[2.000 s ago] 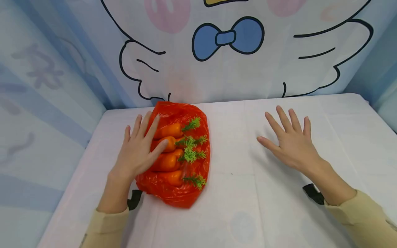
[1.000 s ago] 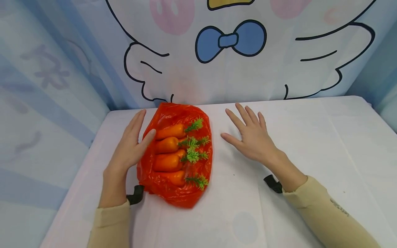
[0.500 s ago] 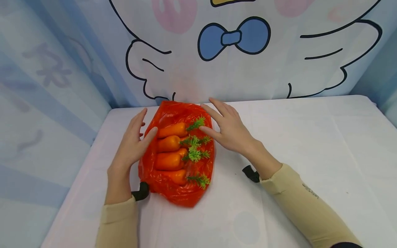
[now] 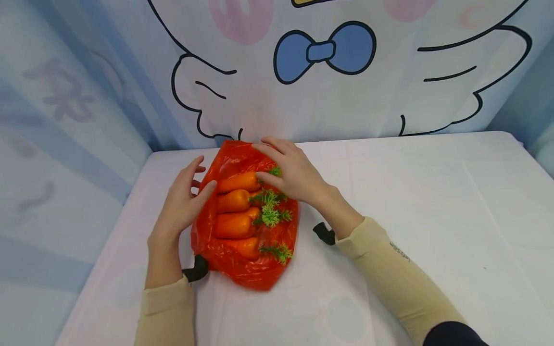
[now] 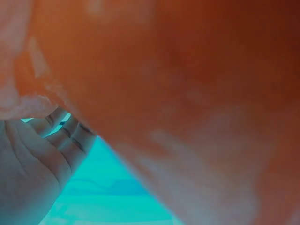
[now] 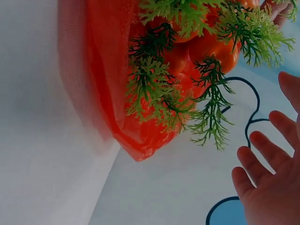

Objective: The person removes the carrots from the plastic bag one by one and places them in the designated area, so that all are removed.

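In the head view a red plastic bag (image 4: 261,276) lies on the table, with several orange carrots (image 4: 235,226) showing in it, their green leafy tops (image 4: 270,214) pointing right. My left hand (image 4: 175,206) is at the bag's left side, fingers relaxed, thumb over its edge; whether it touches the bag cannot be told. Over the far right part of the bag hovers my right hand (image 4: 294,173), fingers extended and hiding some leaves. The right wrist view has that hand (image 6: 272,187) apart from the leaves (image 6: 154,89). Red plastic (image 5: 164,93) fills most of the left wrist view.
A white cloth (image 4: 411,202) covers the table. Behind stands a hanging backdrop with a printed blue bow tie (image 4: 320,52), and a pale blue curtain (image 4: 56,168) borders the left side. Black camera mounts (image 4: 324,234) sit by the wrists.
My right hand has swept leftward from the table's right side to above the bag. My left hand has drawn back from over the carrots to the bag's left side. The bag stays put.
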A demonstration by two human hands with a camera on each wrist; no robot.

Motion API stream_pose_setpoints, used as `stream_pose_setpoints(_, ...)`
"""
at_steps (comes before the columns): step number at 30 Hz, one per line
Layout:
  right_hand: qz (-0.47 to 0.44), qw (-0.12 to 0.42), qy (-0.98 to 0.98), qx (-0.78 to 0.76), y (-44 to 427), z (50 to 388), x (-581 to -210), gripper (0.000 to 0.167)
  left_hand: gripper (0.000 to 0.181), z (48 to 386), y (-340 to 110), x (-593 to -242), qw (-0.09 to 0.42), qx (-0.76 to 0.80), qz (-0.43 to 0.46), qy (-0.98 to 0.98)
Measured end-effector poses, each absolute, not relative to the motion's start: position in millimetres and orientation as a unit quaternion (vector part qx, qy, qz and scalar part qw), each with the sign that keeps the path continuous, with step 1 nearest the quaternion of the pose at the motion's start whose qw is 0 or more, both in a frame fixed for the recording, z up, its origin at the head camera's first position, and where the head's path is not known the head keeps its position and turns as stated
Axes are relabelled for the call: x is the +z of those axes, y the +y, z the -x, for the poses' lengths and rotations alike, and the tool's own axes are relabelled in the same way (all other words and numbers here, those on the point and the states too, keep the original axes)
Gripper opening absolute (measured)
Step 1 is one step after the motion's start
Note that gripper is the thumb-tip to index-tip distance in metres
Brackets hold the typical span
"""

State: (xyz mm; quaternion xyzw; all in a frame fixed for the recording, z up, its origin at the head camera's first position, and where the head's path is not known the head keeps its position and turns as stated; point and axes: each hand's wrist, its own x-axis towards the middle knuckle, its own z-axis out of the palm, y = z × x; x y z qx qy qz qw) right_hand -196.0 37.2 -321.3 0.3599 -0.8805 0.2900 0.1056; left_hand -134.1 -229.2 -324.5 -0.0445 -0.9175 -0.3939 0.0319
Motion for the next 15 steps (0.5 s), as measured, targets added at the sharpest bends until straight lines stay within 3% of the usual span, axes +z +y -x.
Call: stream_pose_setpoints(15,-0.369,0.022,-0.885,0.282,12.9,204.6,-317.2,0.054,0.065,135.6,-228.4,-326.2,0.009,-0.377,0.030,-0.926)
